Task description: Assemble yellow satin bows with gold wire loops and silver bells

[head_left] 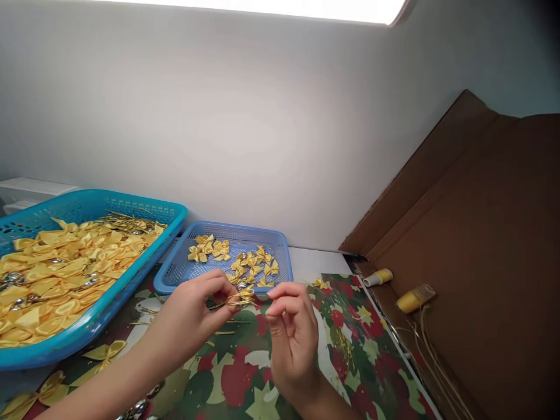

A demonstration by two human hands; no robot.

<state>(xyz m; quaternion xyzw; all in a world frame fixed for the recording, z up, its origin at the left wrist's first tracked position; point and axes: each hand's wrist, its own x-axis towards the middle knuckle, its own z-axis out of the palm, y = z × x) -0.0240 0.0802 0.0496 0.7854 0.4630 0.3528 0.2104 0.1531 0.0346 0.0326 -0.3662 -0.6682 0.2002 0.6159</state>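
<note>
Gold bow [245, 294] held in the left grip [192, 306]

The left grip is closed on the bow, thumb below and index finger above, with the loops left outside the fingertips. The bow hangs over the middle of the bench [317, 259], just off the near rim of the pale blue basket [286, 256]. The right grip [293, 338] is curled close beside it; whether a fine strand lies between those fingertips, I cannot tell.

Handling this well probably means pinching only at the knot, so the soft loops stay full, and keeping the right fingers near the centre rather than tugging the tails.

The ribbon looks smooth and satiny, folded into flat loops with pointed tails. More bows fill the turquoise basket [175, 213] at the bench's left, among shiny round silver bells [137, 408] that also lie at the near edge. Thin gold ties [225, 333], stiff and straight, lie on the slick-looking star-patterned cover [236, 379]. Both baskets are perforated plastic; brown cardboard [472, 251] stands along the right edge.
</note>
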